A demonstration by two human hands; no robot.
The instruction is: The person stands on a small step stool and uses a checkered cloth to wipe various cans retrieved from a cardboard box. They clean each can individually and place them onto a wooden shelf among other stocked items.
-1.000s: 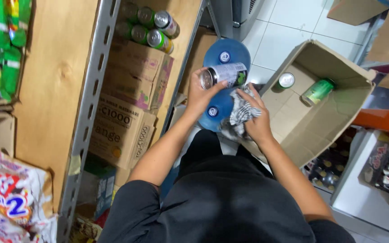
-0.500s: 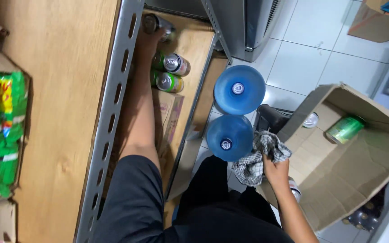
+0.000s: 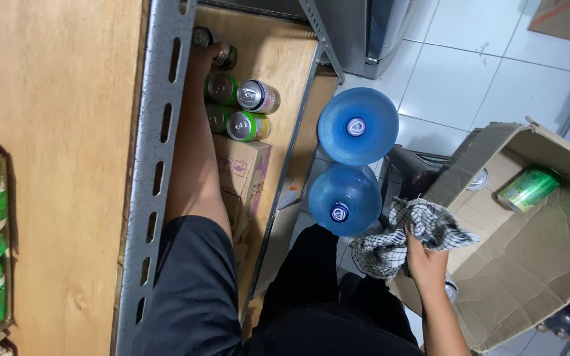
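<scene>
my left hand [image 3: 200, 58] is reached deep into the wooden shelf [image 3: 278, 59] behind the grey slotted metal upright [image 3: 156, 151], fingers curled about a dark aluminium drink can [image 3: 222, 57] at the back of the row; the upright hides part of that grip, so i cannot tell how firmly it closes. just in front lie four more green and silver cans [image 3: 242, 109] on their sides atop a brown cardboard carton [image 3: 242, 168]. i judge the main risk to be a roll: cans lying on their sides on a carton lid could shift if my wrist brushes them, and one might drop off the open shelf edge toward the two blue plastic water jugs [image 3: 348, 165] on the tiled floor below. my right hand [image 3: 423, 260] is closed round a black and white checked cloth [image 3: 410, 234], beside the open cardboard box [image 3: 536, 257] holding a green can [image 3: 529, 188]; the loose cloth could snag the box flap and tip it.
</scene>
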